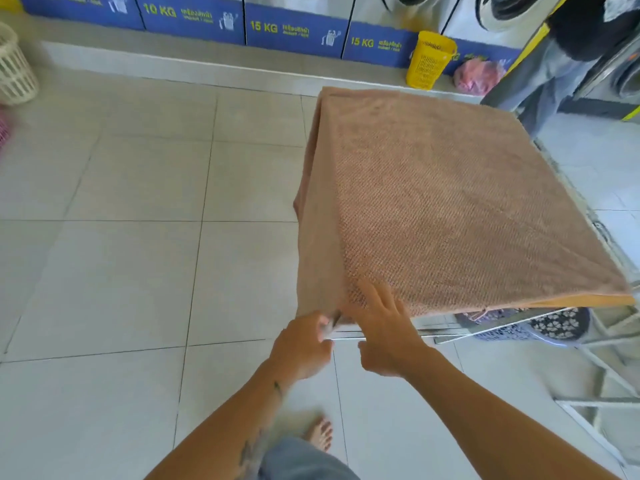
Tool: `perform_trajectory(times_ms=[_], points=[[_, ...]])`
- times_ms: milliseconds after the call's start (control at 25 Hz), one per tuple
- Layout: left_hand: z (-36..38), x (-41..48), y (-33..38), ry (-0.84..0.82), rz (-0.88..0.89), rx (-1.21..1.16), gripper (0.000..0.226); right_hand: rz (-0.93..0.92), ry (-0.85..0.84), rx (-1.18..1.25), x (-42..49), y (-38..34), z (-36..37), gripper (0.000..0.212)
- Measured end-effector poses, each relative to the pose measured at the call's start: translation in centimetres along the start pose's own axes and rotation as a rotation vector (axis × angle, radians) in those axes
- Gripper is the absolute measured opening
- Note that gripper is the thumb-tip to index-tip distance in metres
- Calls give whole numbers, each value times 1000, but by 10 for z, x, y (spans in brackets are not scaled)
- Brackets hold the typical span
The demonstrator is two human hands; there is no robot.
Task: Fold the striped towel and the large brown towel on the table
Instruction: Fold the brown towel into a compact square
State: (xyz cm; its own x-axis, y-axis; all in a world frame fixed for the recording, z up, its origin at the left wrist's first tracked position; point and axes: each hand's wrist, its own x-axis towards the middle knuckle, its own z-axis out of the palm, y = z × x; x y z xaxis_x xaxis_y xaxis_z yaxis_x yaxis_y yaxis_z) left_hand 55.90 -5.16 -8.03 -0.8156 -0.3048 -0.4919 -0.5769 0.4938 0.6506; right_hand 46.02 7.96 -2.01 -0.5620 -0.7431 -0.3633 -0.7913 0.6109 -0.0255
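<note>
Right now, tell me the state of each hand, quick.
Left hand: closed, pinching the hanging edge of the brown towel.
Right hand: open, fingers flat on the towel's near corner.

Brown towel [450, 202] spread flat — left hand [301, 344] pinches corner.

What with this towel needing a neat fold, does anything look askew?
The brown towel lies off-centre, its left side drooping off the table, where the left hand pinches it; the right hand presses the near corner.
</note>
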Motion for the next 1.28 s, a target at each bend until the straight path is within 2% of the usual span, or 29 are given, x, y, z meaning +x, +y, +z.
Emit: perform_trajectory(times_ms=[80,200,240,280,400,480,560,720,800,920,960,1040,1080,1160,1240,1280], points=[[26,10,-3,-45,-20,-53,55,-4,-12,-39,-2,4,4,74],[58,33,-6,-15,-21,-201,77,-19,17,-41,1,10,6,73],[67,42,-7,13,-22,-261,76,-22,32,-24,3,12,6,73],[74,51,-8,53,-32,-296,64,-22,37,-10,5,13,7,74],[66,62,-10,244,-94,-238,10,-15,50,10,7,18,12,78],[43,53,-12,357,-90,-214,13,0,70,-30,9,19,16,80],[13,36,-9,448,5,-178,11,41,102,-59,12,14,18,73],[-48,14,14,446,292,205,11,123,285,-9,35,-3,5,35],[-70,10,19,430,311,345,13,121,353,79,43,-2,-15,17],[-90,8,21,458,273,449,15,68,409,203,44,9,-40,9],[-94,8,24,469,240,455,19,57,414,209,42,14,-47,7],[-97,10,29,480,142,449,46,63,435,235,38,27,-54,8],[-97,12,31,485,86,438,45,79,438,253,36,35,-58,13],[-94,18,35,477,52,307,26,131,419,262,32,49,-61,16],[-94,23,47,483,103,153,6,196,363,273,28,57,-65,9],[-97,27,55,503,158,123,6,201,314,299,28,56,-68,4]])
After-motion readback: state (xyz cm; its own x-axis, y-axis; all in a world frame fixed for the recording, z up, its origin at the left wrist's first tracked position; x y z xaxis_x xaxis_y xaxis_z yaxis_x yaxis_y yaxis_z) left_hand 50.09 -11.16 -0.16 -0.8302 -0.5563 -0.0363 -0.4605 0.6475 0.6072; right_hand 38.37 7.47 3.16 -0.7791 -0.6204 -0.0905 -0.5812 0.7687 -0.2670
